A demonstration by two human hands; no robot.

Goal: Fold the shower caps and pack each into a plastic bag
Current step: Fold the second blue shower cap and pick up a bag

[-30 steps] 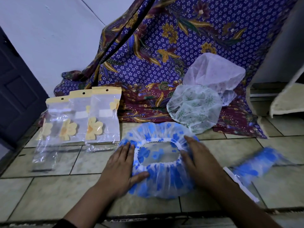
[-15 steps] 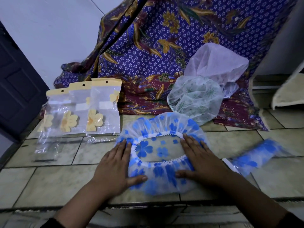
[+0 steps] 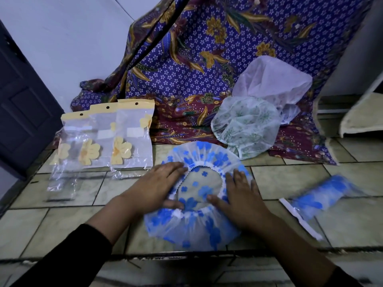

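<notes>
Work surface: pale tiled floor [image 3: 62,224] with dark grout lines. The blue-flowered shower cap [image 3: 192,226] lies flat on the tiles, elastic opening facing up. The left hand [image 3: 157,187] and right hand [image 3: 242,197] rest on opposite sides of its rim, fingers extended and spread, gripping nothing. Three yellow-flowered plastic bags [image 3: 132,137] lie overlapping to the left. A blurred bagged blue cap [image 3: 323,195] lies to the right. A purple batik cloth [image 3: 207,69] drapes from the white wall [image 3: 72,38] onto the floor, carrying a green-print shower cap [image 3: 246,125] and a white cap [image 3: 271,79]. A dark door [image 3: 22,112] stands at far left.
</notes>
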